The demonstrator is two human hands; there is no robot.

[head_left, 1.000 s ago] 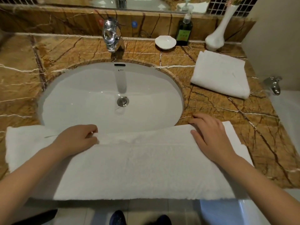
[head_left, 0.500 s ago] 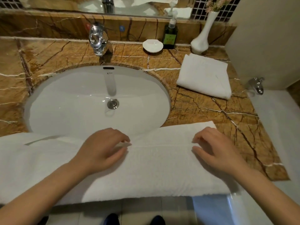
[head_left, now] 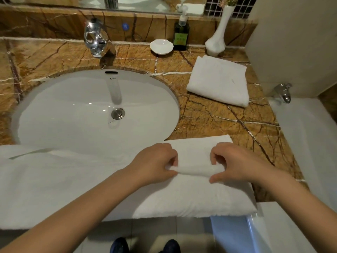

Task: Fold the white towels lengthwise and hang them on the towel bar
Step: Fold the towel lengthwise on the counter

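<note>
A long white towel (head_left: pixel 73 183) lies folded lengthwise along the front edge of the marble counter, partly over the sink's rim. My left hand (head_left: pixel 155 165) and my right hand (head_left: pixel 235 164) sit close together near its right end, each pinching a raised fold of the cloth between fingers and thumb. A second white towel (head_left: pixel 218 80), folded into a rectangle, rests on the counter at the back right. No towel bar is in view.
The white oval sink (head_left: pixel 73 114) with chrome faucet (head_left: pixel 95 40) fills the counter's middle. A soap dish (head_left: pixel 161 46), green pump bottle (head_left: pixel 181 36) and white vase (head_left: pixel 218 37) stand along the back. A bathtub (head_left: pixel 306 152) with a tap (head_left: pixel 283 92) lies to the right.
Both hands have moved toward each other along the towel, from lying spread apart on it to pinching up a fold near its right end. The view has shifted right.
</note>
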